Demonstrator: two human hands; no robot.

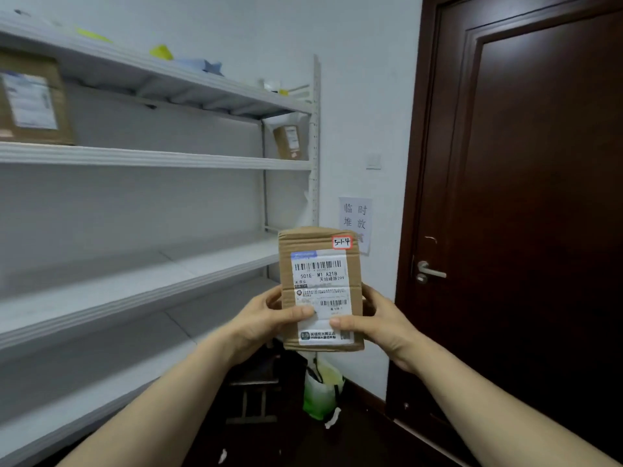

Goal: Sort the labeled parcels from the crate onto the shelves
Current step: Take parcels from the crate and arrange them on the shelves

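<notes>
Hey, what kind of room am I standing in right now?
Likely a small parcel storeroom: white metal shelving holds labelled cardboard boxes, the left hand and right hand hold a parcel marked 3-1-4, and a paper sign hangs beside the dark wooden door.

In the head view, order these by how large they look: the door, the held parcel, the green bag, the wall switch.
1. door
2. held parcel
3. green bag
4. wall switch
The parcel is closest to the camera, so its true size is unsure.
</notes>
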